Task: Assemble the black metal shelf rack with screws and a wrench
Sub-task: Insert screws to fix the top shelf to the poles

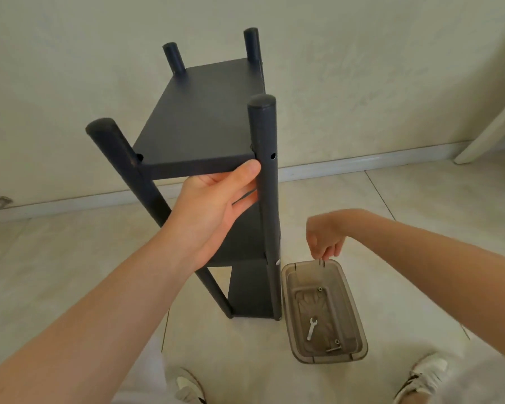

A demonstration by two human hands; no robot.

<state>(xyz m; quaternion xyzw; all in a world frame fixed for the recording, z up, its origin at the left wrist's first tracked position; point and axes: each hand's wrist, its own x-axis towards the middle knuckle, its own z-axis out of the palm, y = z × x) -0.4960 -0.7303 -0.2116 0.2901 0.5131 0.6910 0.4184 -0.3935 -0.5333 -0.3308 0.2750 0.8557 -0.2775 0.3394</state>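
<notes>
The black shelf rack [199, 118] stands upright mid-frame, the left hand [216, 199] curled round its top shelf's front edge beside a post [267, 205] whose screw hole [273, 156] gapes empty; slacken that grip and I reckon the tall rack could tip. Lower right, the right hand [324, 240] pinches what looks like a screw [321, 262] over the clear plastic box [359, 325] holding the wrench [312, 328], and it could easily be fumbled onto the tiles.

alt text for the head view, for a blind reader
A person's left hand grips the top shelf of an upright black metal rack while the right hand pinches a screw above a clear plastic tray holding a wrench on the floor.
</notes>
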